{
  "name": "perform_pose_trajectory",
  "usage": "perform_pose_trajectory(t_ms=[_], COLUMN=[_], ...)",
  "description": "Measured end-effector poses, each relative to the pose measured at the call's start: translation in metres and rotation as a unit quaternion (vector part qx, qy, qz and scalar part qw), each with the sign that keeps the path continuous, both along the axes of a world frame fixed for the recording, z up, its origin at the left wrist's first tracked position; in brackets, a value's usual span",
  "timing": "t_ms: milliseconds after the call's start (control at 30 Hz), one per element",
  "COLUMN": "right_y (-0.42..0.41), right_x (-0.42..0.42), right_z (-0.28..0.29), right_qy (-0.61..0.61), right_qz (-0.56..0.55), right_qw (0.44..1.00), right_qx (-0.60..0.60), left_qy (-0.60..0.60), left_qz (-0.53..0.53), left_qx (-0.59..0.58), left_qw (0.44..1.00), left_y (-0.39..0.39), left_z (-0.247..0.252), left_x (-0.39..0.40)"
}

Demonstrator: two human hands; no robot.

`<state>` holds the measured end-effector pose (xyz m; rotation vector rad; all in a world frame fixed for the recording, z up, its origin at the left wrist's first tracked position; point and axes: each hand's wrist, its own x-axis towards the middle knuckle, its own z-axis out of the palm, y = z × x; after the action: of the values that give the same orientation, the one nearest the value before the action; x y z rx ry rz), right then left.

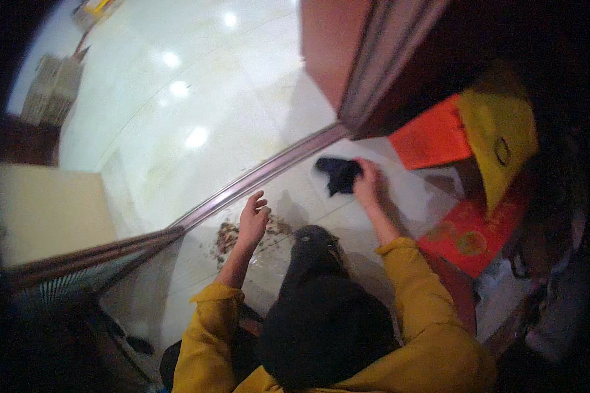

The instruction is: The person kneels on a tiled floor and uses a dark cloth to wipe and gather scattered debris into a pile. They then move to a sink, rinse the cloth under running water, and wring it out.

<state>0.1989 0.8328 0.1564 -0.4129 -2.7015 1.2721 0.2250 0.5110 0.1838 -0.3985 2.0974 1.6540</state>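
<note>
My right hand (367, 182) grips one end of a crumpled dark cloth (338, 174), which hangs out to the left over the pale floor tiles. Over the floor in front of my knee is my left hand (254, 217), with its fingers apart and nothing in them. Beneath and around it lies a heap of small brown debris (227, 236), spread loosely on the tiles. A metal door track (255, 179) runs diagonally across the floor just beyond both hands.
Glass door panel (142, 260) at lower left; dark reddish door frame (368, 73) upper right. At right lie a bright red sheet (432, 132), a yellow cloth (506, 142) and red printed paper (472, 240). A beige board (54, 211) and a woven basket (54, 88) stand at left.
</note>
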Motion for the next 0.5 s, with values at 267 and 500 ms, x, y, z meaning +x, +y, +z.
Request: perform_pose_trajectory(t_ms=[267,500], right_y=[-0.186,-0.2], right_x=[0.01,-0.048], right_z=[-0.032,-0.012], right_qy=[-0.04,0.113], right_qz=[0.277,0.244], right_qw=[0.956,0.957], right_qx=[0.093,-0.107], left_qy=[-0.008,-0.014], left_qz=[0.075,-0.012], left_qx=[-0.175,-0.228], left_qw=[0.982,0.973], left_y=[-0.135,-0.167], left_z=[-0.046,0.081], left_x=[0.046,0.053])
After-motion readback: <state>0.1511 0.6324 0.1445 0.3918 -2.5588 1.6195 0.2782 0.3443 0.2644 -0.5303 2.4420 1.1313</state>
